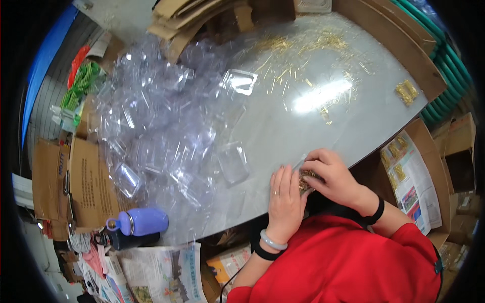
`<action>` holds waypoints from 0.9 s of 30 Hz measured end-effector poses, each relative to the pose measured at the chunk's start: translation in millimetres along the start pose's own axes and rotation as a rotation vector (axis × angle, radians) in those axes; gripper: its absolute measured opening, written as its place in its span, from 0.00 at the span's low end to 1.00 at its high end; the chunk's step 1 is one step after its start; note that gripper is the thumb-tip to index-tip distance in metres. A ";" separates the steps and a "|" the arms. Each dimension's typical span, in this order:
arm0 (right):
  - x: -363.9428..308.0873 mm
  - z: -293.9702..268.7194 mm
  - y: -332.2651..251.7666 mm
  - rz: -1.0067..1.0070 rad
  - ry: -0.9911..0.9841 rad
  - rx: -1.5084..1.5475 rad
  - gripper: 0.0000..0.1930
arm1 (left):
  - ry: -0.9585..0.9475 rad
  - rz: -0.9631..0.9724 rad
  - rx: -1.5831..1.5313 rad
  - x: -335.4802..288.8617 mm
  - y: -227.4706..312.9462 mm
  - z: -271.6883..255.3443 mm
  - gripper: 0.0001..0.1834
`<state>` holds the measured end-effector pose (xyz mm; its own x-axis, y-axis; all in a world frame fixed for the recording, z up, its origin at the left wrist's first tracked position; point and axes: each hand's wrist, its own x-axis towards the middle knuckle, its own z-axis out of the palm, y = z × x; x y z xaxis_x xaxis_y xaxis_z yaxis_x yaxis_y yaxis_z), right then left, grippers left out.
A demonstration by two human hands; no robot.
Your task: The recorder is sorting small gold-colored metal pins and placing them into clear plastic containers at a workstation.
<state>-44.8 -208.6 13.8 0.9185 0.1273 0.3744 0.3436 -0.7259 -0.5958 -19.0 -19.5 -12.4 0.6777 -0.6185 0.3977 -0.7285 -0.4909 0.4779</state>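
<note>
My left hand [285, 197] lies at the table's near edge, its fingers stretched out side by side. It touches the side of a small cluster of gold-coloured metal pieces [306, 181]. Over that cluster my right hand [331, 174] is curled, thumb and fingers closed around it. A sliver of clear plastic [300, 162] shows just beyond the fingertips; whether it belongs to a box under the hands I cannot tell. Both palms hide most of what lies between them.
A large heap of clear plastic boxes [156, 111] covers the table's left side. Loose gold pieces [323, 43] are scattered at the back; a neat gold bundle [405, 92] sits far right. A purple bottle [144, 221] lies front left. A newspaper-lined carton [427, 187] stands at right.
</note>
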 end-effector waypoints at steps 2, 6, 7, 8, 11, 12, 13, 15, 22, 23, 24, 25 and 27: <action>7.4 3.2 -0.5 -0.031 0.024 0.002 0.16 | -0.009 -0.003 -0.011 0.4 5.2 -4.9 0.35; 22.8 -26.6 20.6 -0.038 0.016 -0.126 0.25 | -0.040 0.001 0.018 3.2 9.6 -18.3 0.37; 30.3 -36.8 44.0 -0.009 0.049 -0.198 0.28 | -0.056 -0.007 0.029 3.2 9.5 -19.2 0.37; 37.0 -50.6 70.7 0.120 0.040 -0.267 0.32 | -0.068 -0.007 0.040 4.4 10.0 -17.9 0.38; 63.0 -101.2 140.5 0.373 -0.041 -0.487 0.41 | -0.128 -0.007 0.132 8.6 12.8 -23.6 0.38; 71.1 -114.5 162.7 0.477 -0.116 -0.548 0.45 | -0.142 -0.010 0.147 9.4 12.9 -25.6 0.38; 77.7 -121.2 179.6 0.521 -0.159 -0.505 0.47 | -0.154 -0.019 0.166 9.1 12.0 -28.7 0.38; 90.7 -130.0 205.8 0.605 -0.252 -0.424 0.51 | -0.166 -0.035 0.199 9.2 10.0 -33.8 0.38; 103.0 -87.2 176.3 0.306 -0.397 -0.461 0.56 | -0.096 -0.104 0.294 6.6 -3.6 -32.7 0.35; 100.0 -77.6 164.0 0.238 -0.412 -0.472 0.56 | -0.084 -0.121 0.294 8.3 -3.2 -32.9 0.34; 93.8 -68.3 150.2 0.127 -0.397 -0.538 0.47 | -0.033 -0.095 0.276 9.5 0.4 -35.2 0.32; 87.8 -59.3 143.9 0.060 -0.389 -0.506 0.43 | 0.019 -0.069 0.256 10.3 8.0 -39.1 0.30; 76.5 -43.1 133.0 -0.073 -0.371 -0.438 0.36 | 0.084 0.018 0.144 6.6 13.9 -38.8 0.26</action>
<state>62.7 -324.5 -6.2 0.9298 0.3588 0.0825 0.3682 -0.9083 -0.1988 -20.8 -6.7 27.2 0.6657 -0.5778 0.4722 -0.7436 -0.5666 0.3550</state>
